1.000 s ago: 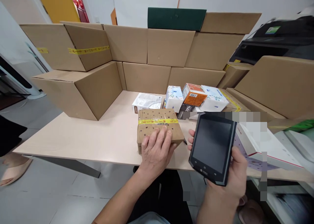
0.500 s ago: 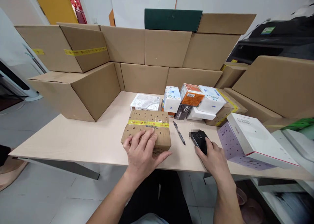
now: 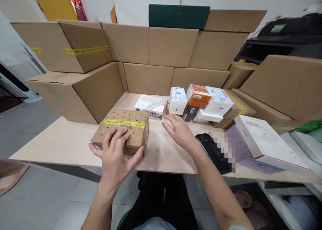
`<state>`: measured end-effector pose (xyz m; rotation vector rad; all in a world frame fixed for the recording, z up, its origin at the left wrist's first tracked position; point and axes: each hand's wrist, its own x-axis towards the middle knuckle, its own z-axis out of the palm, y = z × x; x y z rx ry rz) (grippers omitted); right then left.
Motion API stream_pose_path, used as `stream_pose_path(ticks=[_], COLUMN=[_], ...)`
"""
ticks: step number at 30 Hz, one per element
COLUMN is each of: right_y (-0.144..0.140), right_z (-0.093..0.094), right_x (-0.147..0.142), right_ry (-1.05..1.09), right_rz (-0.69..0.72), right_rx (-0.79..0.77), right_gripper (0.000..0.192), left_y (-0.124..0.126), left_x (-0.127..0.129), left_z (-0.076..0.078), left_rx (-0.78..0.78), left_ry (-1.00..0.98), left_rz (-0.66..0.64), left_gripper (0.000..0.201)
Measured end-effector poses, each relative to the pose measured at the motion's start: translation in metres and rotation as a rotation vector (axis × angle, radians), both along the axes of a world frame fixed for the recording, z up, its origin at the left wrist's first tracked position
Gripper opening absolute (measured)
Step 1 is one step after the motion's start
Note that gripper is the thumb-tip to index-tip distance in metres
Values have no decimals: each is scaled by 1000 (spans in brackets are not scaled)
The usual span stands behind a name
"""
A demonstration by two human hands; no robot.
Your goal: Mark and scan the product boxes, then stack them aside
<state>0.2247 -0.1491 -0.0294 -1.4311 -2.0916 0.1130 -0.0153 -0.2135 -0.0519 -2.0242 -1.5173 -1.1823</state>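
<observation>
My left hand (image 3: 116, 156) is spread over the near side of a small brown cardboard box (image 3: 129, 117) with yellow tape, fingers on its top and thumb by its right corner. My right hand (image 3: 179, 131) is open and reaches over the middle of the table, near a white printed box (image 3: 151, 104) and a small blue-patterned white box (image 3: 178, 97). Nothing shows in its fingers. A flat black device (image 3: 213, 152) lies beside my right forearm, partly blurred out. The pen is not visible, perhaps under my right hand.
Orange box (image 3: 198, 96), dark box (image 3: 189, 113) and white boxes cluster at the back right. A white power bank box (image 3: 266, 139) leans over a purple box (image 3: 235, 142). Large cardboard boxes (image 3: 95, 92) wall the left and back. The table's front edge (image 3: 171, 172) is close to me.
My left hand has shifted the taped box left. My right hand has let go of the black device, which lies further right and nearer, and moved left and forward. The pen has gone from view.
</observation>
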Motion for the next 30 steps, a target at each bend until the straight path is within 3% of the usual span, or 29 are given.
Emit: stream_pose_path(ticks=[3,7,10,13,17,22,26,30], right_y=[65,142,179,192,173,118,70,27], right_z=[17,19,11,3,-6,-11,-12,-12], right_x=[-46,-84,-92,-90,-83,-74,-63,-47], right_ry=[-122,-214,-233,-263,-309,-340,-334,-288], right_rz=[-72,-160,-162,-147,-57,95,224,415], right_rx=[-57,-206,-307,-381,-373,-340,-325,-348], right_gripper=[50,67,76,79,78,76,76,80], left_y=[-3,-10,-16,-22,-25,-23,-20,-5], left_x=[-12,-25,-35,-49,-83,-123,-128,-128], left_z=[0,1,1,0,-2,-10,-13,-11], left_rx=[-21,-51,-71,-68,-50,-44,-116,-149], left_ry=[-4,-9,-29,-70,-103,-248,-410,-401], left_rz=[-16,-44,-77,-129,-205,-177,-132,-189], left_gripper=[44,46,49,57,54,43,39,38])
